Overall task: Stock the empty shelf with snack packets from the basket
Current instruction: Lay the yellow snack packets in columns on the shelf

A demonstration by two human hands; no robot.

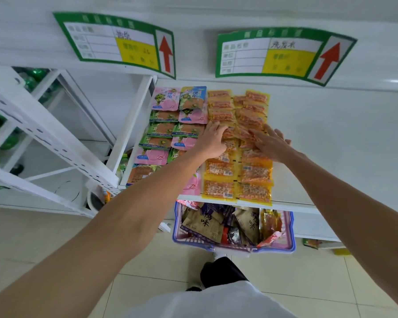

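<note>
Two rows of yellow snack packets (218, 173) lie flat on the white shelf (331, 145), beside pink and green packets (168, 115) on its left part. My left hand (213, 140) rests on the yellow packets in the left row, its fingers bent over them. With straight fingers, my right hand (271, 143) presses on the yellow packets of the right row. Below the shelf edge on the floor stands the purple basket (289, 235), holding brown, purple and orange packets.
An upper shelf edge carries two green price labels (115, 42) with red arrows. A white metal rack (55, 143) stands to the left. The shelf surface to the right of the yellow packets is bare. My foot (218, 269) is beside the basket on the tiled floor.
</note>
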